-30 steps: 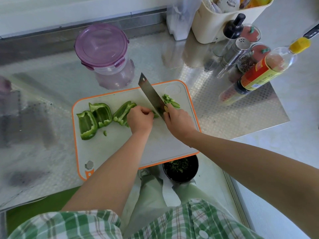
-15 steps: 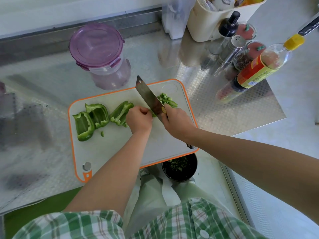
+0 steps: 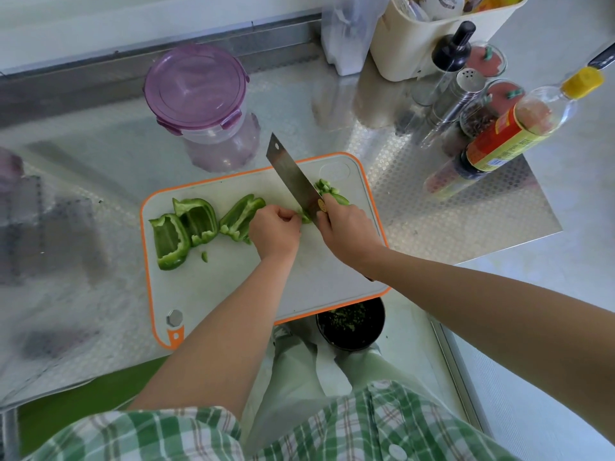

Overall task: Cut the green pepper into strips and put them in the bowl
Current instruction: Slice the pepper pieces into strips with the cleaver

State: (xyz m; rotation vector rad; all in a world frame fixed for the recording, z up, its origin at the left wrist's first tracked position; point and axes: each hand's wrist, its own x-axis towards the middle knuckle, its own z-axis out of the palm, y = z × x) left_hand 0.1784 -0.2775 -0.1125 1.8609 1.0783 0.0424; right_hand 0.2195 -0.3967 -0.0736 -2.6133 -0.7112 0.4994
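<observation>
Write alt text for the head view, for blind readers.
A right hand grips a cleaver, slicing green pepper that the left hand holds on an orange-rimmed cutting board. Larger pepper pieces lie left, cut strips right of the cleaver.

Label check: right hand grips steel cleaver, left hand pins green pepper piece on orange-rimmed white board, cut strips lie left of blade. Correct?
No. Head view: the cut green pepper strips lie right of the steel cleaver blade. Rest is correct.

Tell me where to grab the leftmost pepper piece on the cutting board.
Probably pinch the leftmost pepper piece at its near end, from above on the left: it lies hollow side up, that end stands free on the cutting board, while its right edge crowds the next piece.
</observation>
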